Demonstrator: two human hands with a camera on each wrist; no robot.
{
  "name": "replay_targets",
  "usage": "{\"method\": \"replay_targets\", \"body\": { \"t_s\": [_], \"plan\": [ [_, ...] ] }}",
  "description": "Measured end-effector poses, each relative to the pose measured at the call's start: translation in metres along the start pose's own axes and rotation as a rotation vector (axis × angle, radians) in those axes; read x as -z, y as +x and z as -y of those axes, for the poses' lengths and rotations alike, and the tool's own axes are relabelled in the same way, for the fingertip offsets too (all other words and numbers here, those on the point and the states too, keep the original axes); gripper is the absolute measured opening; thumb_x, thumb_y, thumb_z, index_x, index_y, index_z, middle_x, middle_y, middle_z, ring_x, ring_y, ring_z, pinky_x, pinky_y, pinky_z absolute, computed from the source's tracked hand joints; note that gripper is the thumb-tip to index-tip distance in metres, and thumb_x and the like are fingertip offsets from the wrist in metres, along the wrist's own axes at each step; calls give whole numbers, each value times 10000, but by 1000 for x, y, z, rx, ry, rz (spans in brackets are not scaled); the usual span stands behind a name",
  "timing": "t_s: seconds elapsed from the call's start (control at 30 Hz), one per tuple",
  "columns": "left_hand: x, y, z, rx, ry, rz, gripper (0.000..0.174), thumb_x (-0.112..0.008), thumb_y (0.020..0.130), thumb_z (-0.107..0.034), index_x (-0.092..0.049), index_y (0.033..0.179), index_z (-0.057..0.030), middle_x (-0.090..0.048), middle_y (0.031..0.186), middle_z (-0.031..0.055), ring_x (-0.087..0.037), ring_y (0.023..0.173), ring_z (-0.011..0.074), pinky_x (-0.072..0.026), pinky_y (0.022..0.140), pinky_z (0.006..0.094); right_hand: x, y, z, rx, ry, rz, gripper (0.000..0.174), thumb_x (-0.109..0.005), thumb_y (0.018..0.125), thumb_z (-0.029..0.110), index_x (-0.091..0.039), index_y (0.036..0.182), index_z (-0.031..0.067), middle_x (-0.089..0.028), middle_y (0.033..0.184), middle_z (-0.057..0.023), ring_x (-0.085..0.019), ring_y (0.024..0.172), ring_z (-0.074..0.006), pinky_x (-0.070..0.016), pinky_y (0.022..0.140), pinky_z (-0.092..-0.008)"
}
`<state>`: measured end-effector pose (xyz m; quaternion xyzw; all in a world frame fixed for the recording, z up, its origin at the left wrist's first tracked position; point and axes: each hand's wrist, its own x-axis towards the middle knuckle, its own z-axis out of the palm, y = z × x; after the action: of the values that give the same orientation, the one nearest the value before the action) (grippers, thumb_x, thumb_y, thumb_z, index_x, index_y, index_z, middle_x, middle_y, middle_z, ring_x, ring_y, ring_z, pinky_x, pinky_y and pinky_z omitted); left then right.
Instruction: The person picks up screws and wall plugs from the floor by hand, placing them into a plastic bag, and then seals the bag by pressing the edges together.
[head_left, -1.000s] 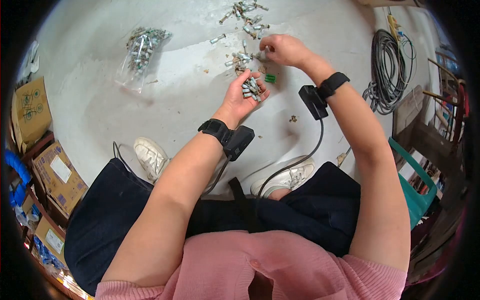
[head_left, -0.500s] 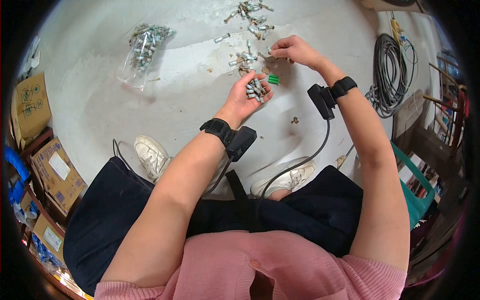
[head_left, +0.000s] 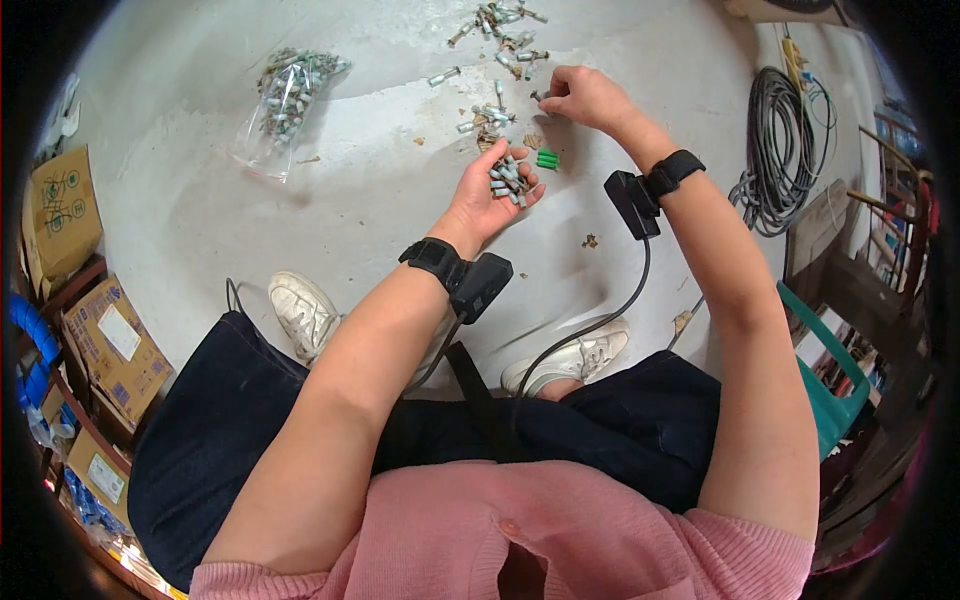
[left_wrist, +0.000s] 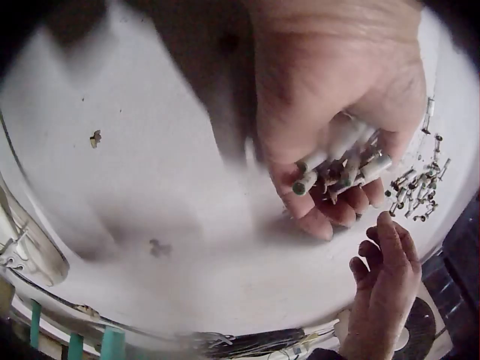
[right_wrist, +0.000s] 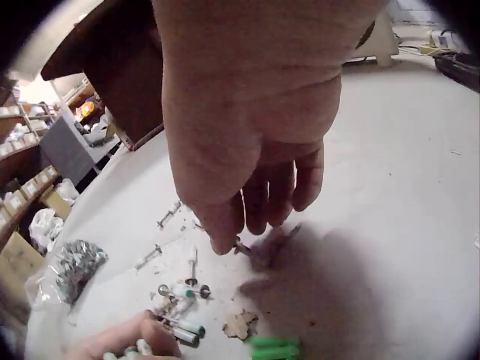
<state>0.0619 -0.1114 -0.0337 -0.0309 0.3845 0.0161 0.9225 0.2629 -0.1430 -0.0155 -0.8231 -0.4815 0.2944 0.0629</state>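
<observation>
A clutch of metal bolts (head_left: pixel 508 183) is cupped in the left hand (head_left: pixel 480 200), with fingers curled around it. A single bolt (head_left: pixel 541 96) is pinched by the right hand (head_left: pixel 590 100) near the scattered bolts (head_left: pixel 490 116) on the floor (head_left: pixel 380 220). Green cylinders (head_left: pixel 547 160) are seen just beside the left fingertips, and a clear bag (head_left: pixel 262 158) is filled with similar bolts

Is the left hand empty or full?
Full: the left hand cups a heap of small metal pieces, its fingers curled around them.

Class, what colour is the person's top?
The top is pink; the head view shows it best.
</observation>
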Motion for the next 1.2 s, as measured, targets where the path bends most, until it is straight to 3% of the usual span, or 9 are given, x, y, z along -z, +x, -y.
{"method": "replay_targets", "body": {
  "t_s": [0.23, 0.4, 0.47, 0.6, 0.7, 0.83, 0.87, 1.0, 1.2],
  "plan": [
    [5, 1, -1, 14, 26, 16, 262, -506, 850, -328, -501, 762, -80, -516, 650, 54, -522, 648, 191, -490, 645, 345, -7, -7, 2, -94, -76, 19, 263, -642, 663, 342, -636, 813, 126, -638, 796, -77, -605, 775, -248, -482, 684, -344],
    [2, 1, 1, 3, 23, -16, 279, -506, 847, -334, -526, 860, -55, -542, 742, 85, -540, 712, 221, -488, 698, 376, -6, -4, -2, -54, -28, 8, 249, -641, 653, 309, -648, 790, 101, -639, 747, -68, -605, 714, -220, -478, 659, -324],
    [-1, -2, 1, -14, 23, -59, 305, -508, 843, -337, -534, 903, -39, -552, 776, 101, -546, 734, 240, -482, 726, 401, 15, -14, 10, 120, 418, 282, 233, -649, 683, 258, -636, 765, 40, -603, 671, -15, -541, 616, -131, -436, 582, -274],
    [-7, -6, -1, -6, -24, 21, 301, -495, 851, -325, -539, 936, -39, -555, 825, 108, -552, 780, 258, -471, 757, 431, 45, -29, 45, 83, 425, 629, 202, -650, 683, 204, -628, 762, 20, -582, 657, -4, -504, 624, -104, -417, 588, -253],
    [-3, -7, -3, -23, -1, 22, 283, -494, 851, -321, -540, 898, -46, -556, 796, 105, -553, 768, 255, -473, 750, 429, 21, -12, 35, 253, 314, 319, 184, -640, 690, 198, -623, 744, 23, -601, 665, -39, -535, 640, -129, -430, 602, -271],
    [12, -5, -5, -2, 72, 45, 275, -491, 854, -331, -524, 828, -59, -549, 753, 89, -549, 737, 239, -480, 738, 415, -11, -6, 47, 234, -69, 1, 216, -638, 689, 239, -593, 826, 77, -625, 825, -72, -596, 753, -235, -471, 662, -336],
    [14, -5, -4, -5, 70, 43, 275, -491, 854, -331, -524, 828, -59, -549, 753, 89, -549, 737, 239, -480, 738, 415, -16, -5, 48, 270, -136, 9, 335, -644, 671, 314, -580, 931, 114, -619, 877, -86, -588, 820, -272, -470, 685, -360],
    [14, -8, -8, 16, 40, 43, 269, -508, 847, -326, -515, 816, -58, -545, 737, 86, -547, 721, 232, -483, 736, 404, -17, 1, 42, 162, -191, -28, 301, -629, 678, 330, -600, 875, 104, -627, 846, -81, -591, 813, -270, -471, 685, -362],
    [8, -7, -7, -10, 48, 9, 284, -494, 851, -316, -534, 881, -37, -553, 789, 112, -549, 759, 240, -477, 747, 422, 8, -4, 17, -75, 417, 139, 268, -584, 714, 285, -647, 781, 33, -593, 654, -74, -551, 613, -151, -441, 565, -281]
  ]
}}
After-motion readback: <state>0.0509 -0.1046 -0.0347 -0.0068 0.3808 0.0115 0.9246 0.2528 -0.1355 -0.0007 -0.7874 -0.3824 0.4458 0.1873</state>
